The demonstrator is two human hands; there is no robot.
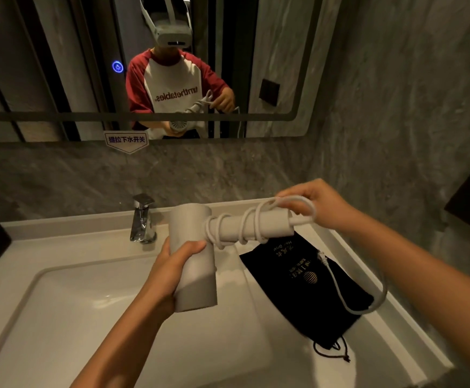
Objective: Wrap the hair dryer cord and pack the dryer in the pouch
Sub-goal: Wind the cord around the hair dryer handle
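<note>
The head view looks down on a smooth white ceramic sink (60, 317) set in a pale counter, backed by grey veined stone wall. One white hair dryer (194, 256), matte and built of two cylinders, is held above the right part of the basin. Its thick barrel runs roughly upright in the frame, one end toward the mirror and the other toward the person, and its slimmer handle sticks out to the right, lying nearly level with the far end a little higher. The left hand (172, 273) is closed around the barrel, thumb across the front. The right hand (320, 203) is pinched shut on a loop of the white cord (256, 219) at the handle's free end. About four turns of the round, rubbery cord circle the handle; the rest hangs in one long loose curve to the right, ending in the plug (322, 259) hanging over the pouch.

One black fabric pouch (306, 289), flat and soft with gold printing, lies on the counter right of the basin, its thin drawstring (331, 351) trailing from the near end. One chrome faucet (142, 219) stands behind the basin. The mirror (60, 65) above reflects the person and the dryer.
</note>
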